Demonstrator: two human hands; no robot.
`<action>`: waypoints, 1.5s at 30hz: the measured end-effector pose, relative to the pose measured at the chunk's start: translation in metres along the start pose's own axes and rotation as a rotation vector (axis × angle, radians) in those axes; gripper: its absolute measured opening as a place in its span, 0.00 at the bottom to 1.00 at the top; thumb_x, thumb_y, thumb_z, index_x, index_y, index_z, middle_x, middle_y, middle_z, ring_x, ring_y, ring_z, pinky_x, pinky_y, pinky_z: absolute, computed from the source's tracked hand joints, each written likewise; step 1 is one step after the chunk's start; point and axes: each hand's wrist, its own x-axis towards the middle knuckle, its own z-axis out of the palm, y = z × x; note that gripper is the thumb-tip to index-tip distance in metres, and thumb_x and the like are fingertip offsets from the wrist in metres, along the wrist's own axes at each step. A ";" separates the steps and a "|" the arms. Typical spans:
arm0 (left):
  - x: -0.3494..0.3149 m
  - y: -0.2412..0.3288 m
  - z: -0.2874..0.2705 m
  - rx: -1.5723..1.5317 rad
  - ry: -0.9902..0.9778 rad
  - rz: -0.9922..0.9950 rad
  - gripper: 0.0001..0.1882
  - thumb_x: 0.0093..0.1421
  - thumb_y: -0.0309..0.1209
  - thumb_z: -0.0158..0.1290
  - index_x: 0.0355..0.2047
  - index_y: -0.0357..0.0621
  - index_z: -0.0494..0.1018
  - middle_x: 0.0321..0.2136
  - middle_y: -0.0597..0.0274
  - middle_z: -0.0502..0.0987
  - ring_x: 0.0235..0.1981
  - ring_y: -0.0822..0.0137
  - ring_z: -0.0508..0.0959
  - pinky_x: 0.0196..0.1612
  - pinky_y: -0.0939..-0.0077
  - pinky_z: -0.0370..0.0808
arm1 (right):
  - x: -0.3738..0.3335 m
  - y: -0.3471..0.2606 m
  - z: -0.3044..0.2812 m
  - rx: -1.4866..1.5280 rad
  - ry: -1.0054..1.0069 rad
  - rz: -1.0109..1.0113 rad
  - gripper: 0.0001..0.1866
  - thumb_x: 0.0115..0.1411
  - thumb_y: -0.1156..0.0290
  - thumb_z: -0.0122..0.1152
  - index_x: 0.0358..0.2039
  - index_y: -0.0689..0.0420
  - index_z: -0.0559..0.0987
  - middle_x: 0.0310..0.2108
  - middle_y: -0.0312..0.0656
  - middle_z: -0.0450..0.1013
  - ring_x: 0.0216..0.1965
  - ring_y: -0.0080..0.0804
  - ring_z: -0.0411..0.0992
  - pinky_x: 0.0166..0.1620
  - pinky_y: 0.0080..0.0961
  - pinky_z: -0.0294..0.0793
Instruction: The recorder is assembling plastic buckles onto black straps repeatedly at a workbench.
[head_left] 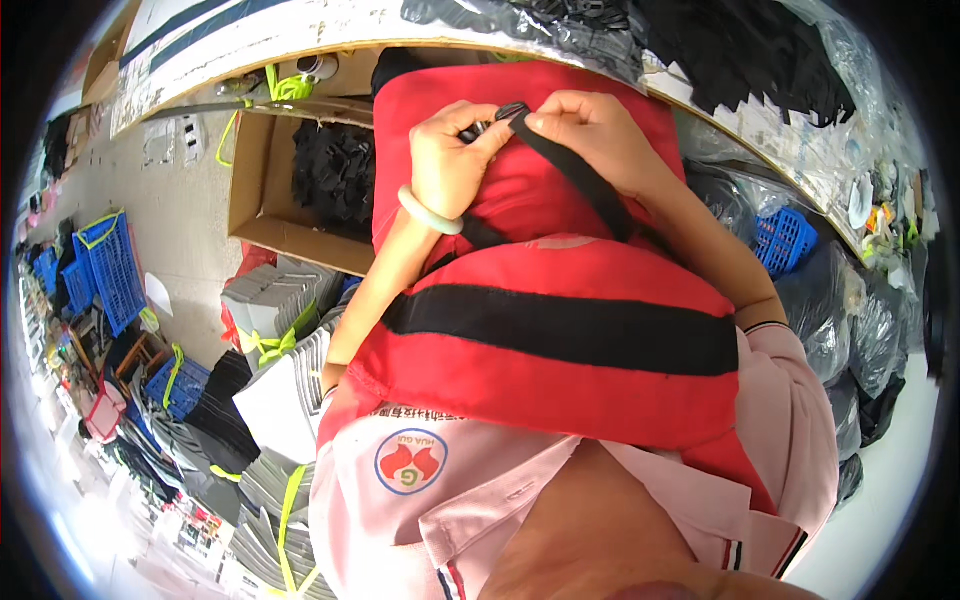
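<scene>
Both of my hands meet above a red apron (560, 400) that spreads over my lap and carries a wide black band. My left hand (445, 160), with a pale bangle at its wrist, is closed in a pinch on one end of a black webbing strap (575, 170). A small dark, shiny piece sticks out by its fingers; I cannot tell its kind. Close beside it, my right hand (595, 135) pinches the same strap between thumb and fingers. From there the strap slopes down toward the apron's fold, and a shorter black length shows below my left hand.
Beyond my lap is a worktable (350, 25) with piles of black pieces (750, 55). An open cardboard box (255, 190) of black parts stands at left, near bundled grey sheets (275, 300). Blue baskets (107, 270) sit farther left; a blue basket and plastic bags (825, 310) lie right.
</scene>
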 end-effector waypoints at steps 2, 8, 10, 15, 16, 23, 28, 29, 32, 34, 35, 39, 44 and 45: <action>-0.003 0.003 -0.002 0.052 -0.003 -0.005 0.08 0.48 0.22 0.63 0.31 0.38 0.79 0.21 0.60 0.76 0.22 0.72 0.75 0.26 0.77 0.70 | 0.004 0.011 0.007 0.062 0.025 -0.013 0.10 0.63 0.65 0.57 0.31 0.59 0.77 0.20 0.25 0.66 0.21 0.07 0.60 0.23 0.10 0.56; -0.003 0.001 -0.003 0.236 -0.008 0.185 0.08 0.49 0.23 0.62 0.32 0.38 0.77 0.23 0.57 0.75 0.24 0.60 0.76 0.28 0.73 0.73 | 0.009 0.010 0.018 0.324 0.086 0.013 0.10 0.62 0.66 0.58 0.33 0.61 0.79 0.25 0.30 0.73 0.27 0.11 0.67 0.31 0.10 0.66; -0.005 -0.001 -0.004 0.217 -0.015 0.177 0.09 0.49 0.23 0.61 0.32 0.38 0.77 0.24 0.56 0.75 0.26 0.58 0.77 0.28 0.72 0.73 | 0.012 0.016 0.018 0.428 0.043 0.037 0.10 0.62 0.66 0.57 0.33 0.61 0.79 0.27 0.30 0.73 0.28 0.12 0.68 0.33 0.10 0.67; -0.006 -0.005 -0.006 0.191 0.026 0.272 0.09 0.49 0.22 0.61 0.33 0.38 0.77 0.24 0.58 0.75 0.25 0.60 0.77 0.29 0.73 0.73 | 0.015 0.019 0.015 0.370 -0.013 0.030 0.10 0.62 0.66 0.58 0.33 0.60 0.79 0.27 0.30 0.73 0.27 0.11 0.68 0.30 0.09 0.66; -0.006 -0.005 -0.006 0.173 0.043 0.284 0.09 0.49 0.22 0.61 0.33 0.38 0.77 0.24 0.58 0.75 0.25 0.62 0.77 0.28 0.74 0.73 | 0.016 0.016 0.014 0.382 -0.041 0.069 0.11 0.61 0.65 0.59 0.33 0.61 0.79 0.27 0.29 0.73 0.27 0.11 0.68 0.29 0.09 0.66; -0.010 -0.007 -0.002 0.108 0.115 0.290 0.08 0.47 0.21 0.62 0.30 0.38 0.78 0.24 0.60 0.76 0.24 0.67 0.77 0.28 0.77 0.73 | 0.019 0.006 0.015 0.366 -0.006 0.012 0.12 0.60 0.64 0.62 0.33 0.62 0.78 0.21 0.33 0.72 0.19 0.16 0.67 0.22 0.11 0.65; -0.012 -0.012 -0.006 -0.002 0.109 0.174 0.07 0.48 0.22 0.63 0.29 0.37 0.79 0.25 0.58 0.77 0.24 0.66 0.77 0.27 0.79 0.72 | 0.020 0.011 0.021 0.387 0.061 -0.036 0.15 0.61 0.62 0.61 0.39 0.62 0.76 0.21 0.35 0.72 0.17 0.18 0.68 0.20 0.12 0.65; -0.013 -0.013 -0.004 -0.002 0.109 0.173 0.07 0.48 0.22 0.63 0.29 0.37 0.79 0.25 0.58 0.77 0.24 0.66 0.77 0.27 0.79 0.72 | 0.021 0.012 0.022 0.387 0.060 -0.034 0.15 0.61 0.62 0.61 0.39 0.62 0.76 0.21 0.35 0.72 0.17 0.18 0.68 0.20 0.12 0.65; -0.017 -0.015 -0.001 0.094 0.093 0.364 0.08 0.47 0.20 0.63 0.31 0.36 0.79 0.25 0.60 0.77 0.26 0.69 0.77 0.31 0.80 0.72 | 0.025 0.016 0.021 0.390 0.100 -0.078 0.16 0.62 0.62 0.59 0.42 0.62 0.75 0.23 0.36 0.72 0.18 0.18 0.68 0.21 0.12 0.67; -0.013 -0.018 -0.003 0.087 0.113 0.448 0.09 0.49 0.21 0.63 0.32 0.36 0.79 0.25 0.60 0.78 0.23 0.70 0.77 0.23 0.82 0.71 | 0.028 0.022 0.013 0.528 -0.110 0.038 0.17 0.62 0.63 0.58 0.45 0.63 0.75 0.26 0.36 0.73 0.19 0.19 0.69 0.23 0.13 0.69; -0.015 -0.019 -0.003 0.085 0.113 0.450 0.09 0.49 0.21 0.63 0.32 0.36 0.79 0.25 0.60 0.78 0.23 0.70 0.77 0.23 0.82 0.71 | 0.028 0.024 0.009 0.526 -0.109 0.037 0.17 0.62 0.63 0.58 0.45 0.63 0.75 0.26 0.36 0.73 0.19 0.19 0.69 0.23 0.13 0.69; -0.018 -0.023 -0.011 -0.816 -0.009 -0.517 0.08 0.57 0.27 0.59 0.35 0.35 0.78 0.25 0.61 0.77 0.19 0.74 0.73 0.15 0.86 0.64 | 0.025 0.021 0.017 0.354 -0.144 -0.011 0.14 0.63 0.66 0.58 0.44 0.63 0.77 0.30 0.35 0.75 0.29 0.21 0.73 0.36 0.14 0.72; -0.015 -0.024 -0.006 -0.970 -0.039 -0.587 0.10 0.61 0.29 0.55 0.35 0.32 0.77 0.26 0.57 0.77 0.13 0.75 0.69 0.12 0.86 0.59 | 0.024 0.019 0.022 -0.209 0.287 -0.722 0.08 0.61 0.72 0.59 0.37 0.63 0.79 0.31 0.34 0.75 0.37 0.18 0.72 0.43 0.14 0.70; -0.015 -0.019 -0.008 -0.926 0.032 -0.547 0.09 0.61 0.28 0.55 0.35 0.32 0.77 0.24 0.59 0.77 0.12 0.75 0.69 0.12 0.86 0.59 | 0.013 0.000 0.030 -0.023 0.278 -0.577 0.08 0.62 0.71 0.58 0.36 0.63 0.78 0.27 0.34 0.74 0.30 0.17 0.72 0.35 0.12 0.71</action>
